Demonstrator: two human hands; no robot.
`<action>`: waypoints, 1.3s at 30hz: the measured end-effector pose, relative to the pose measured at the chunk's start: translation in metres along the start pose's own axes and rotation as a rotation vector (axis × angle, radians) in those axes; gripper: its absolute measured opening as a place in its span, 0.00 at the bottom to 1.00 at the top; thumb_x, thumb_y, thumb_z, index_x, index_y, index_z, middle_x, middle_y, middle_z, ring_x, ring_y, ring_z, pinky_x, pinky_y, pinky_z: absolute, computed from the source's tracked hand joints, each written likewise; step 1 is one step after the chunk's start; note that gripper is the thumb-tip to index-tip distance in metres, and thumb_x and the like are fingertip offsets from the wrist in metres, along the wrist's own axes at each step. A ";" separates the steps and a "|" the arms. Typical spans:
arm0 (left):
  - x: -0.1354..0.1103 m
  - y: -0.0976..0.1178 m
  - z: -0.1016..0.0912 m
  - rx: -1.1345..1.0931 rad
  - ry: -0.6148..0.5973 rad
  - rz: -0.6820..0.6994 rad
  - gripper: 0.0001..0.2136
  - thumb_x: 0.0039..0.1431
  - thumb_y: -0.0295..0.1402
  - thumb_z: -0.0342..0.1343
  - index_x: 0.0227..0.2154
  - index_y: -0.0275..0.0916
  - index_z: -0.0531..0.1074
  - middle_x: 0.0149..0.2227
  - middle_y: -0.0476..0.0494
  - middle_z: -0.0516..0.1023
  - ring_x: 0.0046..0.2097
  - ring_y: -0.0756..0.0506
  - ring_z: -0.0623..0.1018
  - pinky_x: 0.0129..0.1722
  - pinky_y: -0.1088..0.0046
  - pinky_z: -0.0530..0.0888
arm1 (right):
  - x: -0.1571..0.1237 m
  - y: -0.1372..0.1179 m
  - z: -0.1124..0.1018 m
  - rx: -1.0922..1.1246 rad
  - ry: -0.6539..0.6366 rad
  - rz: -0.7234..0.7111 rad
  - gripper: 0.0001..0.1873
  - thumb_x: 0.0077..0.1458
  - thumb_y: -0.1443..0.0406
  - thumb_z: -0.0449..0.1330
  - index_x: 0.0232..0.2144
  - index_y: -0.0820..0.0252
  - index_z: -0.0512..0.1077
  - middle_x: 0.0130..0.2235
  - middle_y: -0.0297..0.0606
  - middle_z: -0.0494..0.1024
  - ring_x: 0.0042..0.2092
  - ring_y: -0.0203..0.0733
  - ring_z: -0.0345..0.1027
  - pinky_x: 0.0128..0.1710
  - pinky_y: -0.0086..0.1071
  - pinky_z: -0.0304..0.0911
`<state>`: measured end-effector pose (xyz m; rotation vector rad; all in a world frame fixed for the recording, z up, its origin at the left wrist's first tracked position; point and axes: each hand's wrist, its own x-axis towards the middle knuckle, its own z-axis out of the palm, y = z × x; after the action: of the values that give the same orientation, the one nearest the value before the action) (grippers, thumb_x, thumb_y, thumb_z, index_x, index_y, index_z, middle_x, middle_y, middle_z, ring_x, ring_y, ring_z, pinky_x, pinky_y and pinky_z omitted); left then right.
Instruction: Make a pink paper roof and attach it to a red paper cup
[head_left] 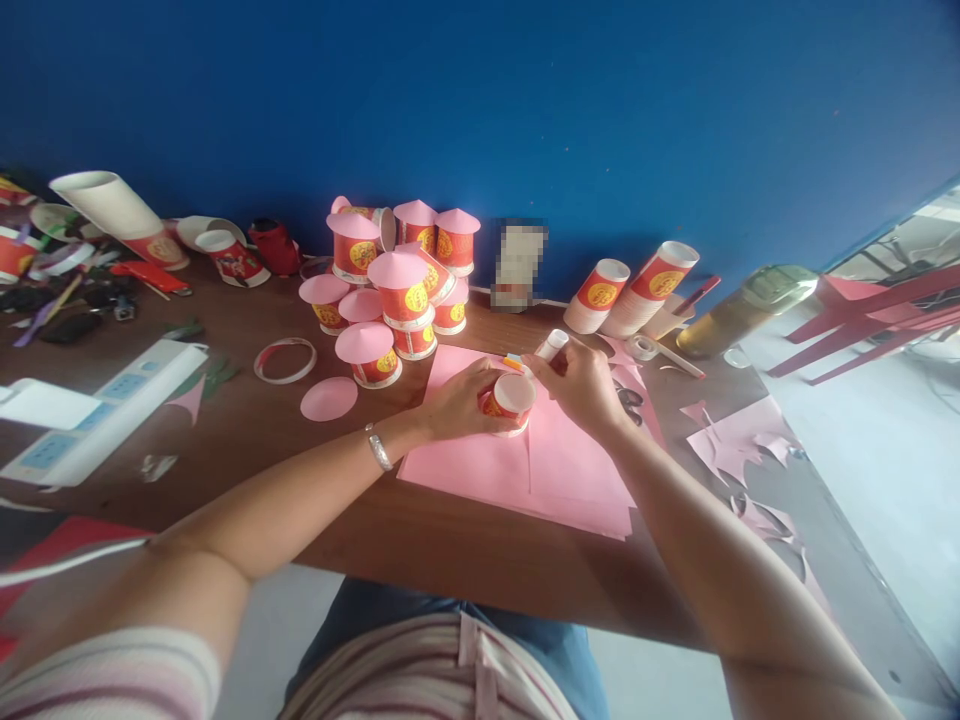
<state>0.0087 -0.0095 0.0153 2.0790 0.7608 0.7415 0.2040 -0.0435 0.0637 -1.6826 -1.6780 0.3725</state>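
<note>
We are facing a blue wall (480, 100), and below it we are looking across a brown table (360, 510). Straight in front of us, sheets of pink paper (465, 465) are lying flat. Behind them and to the left, a cluster of red cups (409, 303) is standing, several stacked on others, many wearing pink cones. Further left, a white power strip (90, 440) is lying at a slant. Behind the paper's right part, two stacks of nested cups (651, 290) are leaning rightward. Over the paper, our left hand (465, 400) is curling partly closed around a single red cup (514, 395), whose round white end is facing up. Left of the paper, a pink disc (328, 399) is lying flat. Our right hand (581, 380) is pinching a short white tube (553, 345) just beside the cup. A tiny orange-and-white piece (514, 361) is showing near the left fingertips; whether they are gripping it, we cannot quite tell.
</note>
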 end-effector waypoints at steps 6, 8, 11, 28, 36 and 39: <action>-0.002 0.000 0.000 -0.001 0.010 0.047 0.26 0.49 0.40 0.71 0.52 0.41 0.73 0.54 0.39 0.77 0.56 0.37 0.76 0.58 0.57 0.73 | 0.002 0.011 0.001 0.030 -0.063 0.073 0.24 0.55 0.50 0.65 0.19 0.54 0.61 0.18 0.31 0.69 0.22 0.36 0.60 0.24 0.32 0.54; -0.002 0.000 0.000 -0.004 0.002 0.025 0.26 0.49 0.40 0.71 0.51 0.40 0.74 0.53 0.38 0.77 0.56 0.37 0.76 0.57 0.58 0.74 | 0.002 0.013 -0.001 0.051 -0.015 0.072 0.25 0.56 0.46 0.63 0.20 0.55 0.63 0.18 0.32 0.69 0.22 0.37 0.62 0.24 0.32 0.55; 0.000 0.000 0.000 0.007 -0.014 -0.004 0.22 0.48 0.41 0.71 0.46 0.40 0.76 0.51 0.40 0.78 0.53 0.37 0.77 0.54 0.58 0.75 | 0.001 0.008 -0.003 0.048 0.005 0.024 0.23 0.56 0.48 0.63 0.21 0.55 0.64 0.19 0.32 0.70 0.22 0.37 0.62 0.24 0.32 0.56; -0.001 -0.003 0.001 0.011 0.014 0.018 0.25 0.48 0.44 0.70 0.48 0.41 0.73 0.52 0.40 0.77 0.54 0.37 0.77 0.56 0.57 0.75 | 0.011 -0.006 0.007 -0.082 -0.018 -0.053 0.20 0.52 0.60 0.66 0.19 0.54 0.58 0.19 0.29 0.68 0.22 0.34 0.57 0.26 0.31 0.54; 0.000 -0.001 -0.001 0.017 -0.018 -0.017 0.22 0.48 0.46 0.70 0.43 0.41 0.77 0.50 0.40 0.77 0.50 0.38 0.78 0.50 0.60 0.77 | 0.010 -0.017 0.003 -0.102 -0.058 -0.114 0.19 0.55 0.57 0.66 0.21 0.55 0.61 0.21 0.30 0.69 0.24 0.35 0.59 0.27 0.31 0.53; 0.000 -0.003 0.000 0.002 -0.022 0.004 0.22 0.49 0.45 0.70 0.45 0.42 0.77 0.50 0.39 0.77 0.51 0.38 0.77 0.51 0.59 0.77 | 0.012 -0.018 0.004 -0.118 -0.073 -0.142 0.19 0.55 0.56 0.66 0.22 0.54 0.61 0.22 0.31 0.69 0.24 0.36 0.59 0.27 0.31 0.53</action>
<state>0.0079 -0.0078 0.0134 2.0873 0.7460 0.7191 0.1893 -0.0332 0.0756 -1.6385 -1.8944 0.2742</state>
